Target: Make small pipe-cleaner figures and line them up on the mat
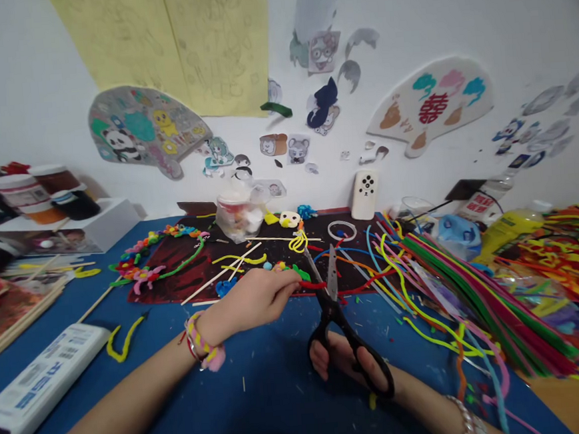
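Observation:
My left hand (256, 298) is closed in a pinch on a red pipe cleaner (313, 284), holding it out over the blue table (263, 386). A green bit sits beside my fingertips. My right hand (348, 363) grips the black handles of a pair of scissors (333, 307). The blades are parted and point away from me, with the red pipe cleaner lying between them. A pink and yellow bracelet circles my left wrist (204, 344), and a silver bracelet (466, 420) is on my right.
A big heap of coloured pipe cleaners (475, 282) fills the right side. A dark mat (175, 286) carries a flower garland (145, 262), sticks and scraps. A plastic bag (239, 215) and white device (364, 194) stand by the wall. A white box (36, 384) lies at left.

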A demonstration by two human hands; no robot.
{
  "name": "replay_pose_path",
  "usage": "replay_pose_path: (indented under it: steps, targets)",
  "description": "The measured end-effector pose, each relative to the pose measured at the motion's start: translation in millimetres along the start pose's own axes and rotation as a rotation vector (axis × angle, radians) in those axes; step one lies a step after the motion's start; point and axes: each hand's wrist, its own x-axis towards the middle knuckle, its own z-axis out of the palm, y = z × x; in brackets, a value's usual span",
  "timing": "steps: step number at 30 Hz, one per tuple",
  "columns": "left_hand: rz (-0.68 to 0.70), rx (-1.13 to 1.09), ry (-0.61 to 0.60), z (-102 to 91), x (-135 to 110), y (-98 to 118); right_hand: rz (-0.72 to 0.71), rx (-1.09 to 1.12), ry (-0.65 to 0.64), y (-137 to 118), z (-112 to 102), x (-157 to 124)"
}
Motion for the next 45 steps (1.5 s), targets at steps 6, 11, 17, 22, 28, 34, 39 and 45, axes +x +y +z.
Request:
replay_pose_path:
  steps: [6,11,17,22,28,34,39,45]
  targets:
    - [-0.012,0.021,-0.001,-3.1,-1.1,-1.4,0.036,-0.022,0.045,4.7,-6.8,0.4]
    - [-0.009,0.032,-0.012,-3.8,-0.7,-4.7,0.08,-0.126,0.095,4.9,-10.9,-3.8]
    - [-0.081,-0.007,0.076,-4.6,0.6,-15.8,-0.062,-0.112,0.363,10.4,-26.7,-10.9]
    - [-0.079,-0.365,-0.07,5.1,3.1,-9.4,0.095,-0.468,0.686,-3.3,-54.1,-6.0]
    - [-0.301,-0.976,-0.269,38.0,6.1,-5.2,0.195,-1.24,0.791,-11.2,-85.7,-7.7]
    - [-0.336,-1.235,-0.389,63.1,5.1,-1.6,-0.041,-1.192,0.742,-21.3,-61.9,-5.4]
    - [-0.357,-1.26,-0.458,80.3,2.6,1.9,0.014,-0.574,0.57,-19.4,-29.3,-1.0]
    - [-0.384,-1.268,-0.483,86.6,2.0,6.1,0.127,-0.285,0.616,-13.5,-24.3,2.6]
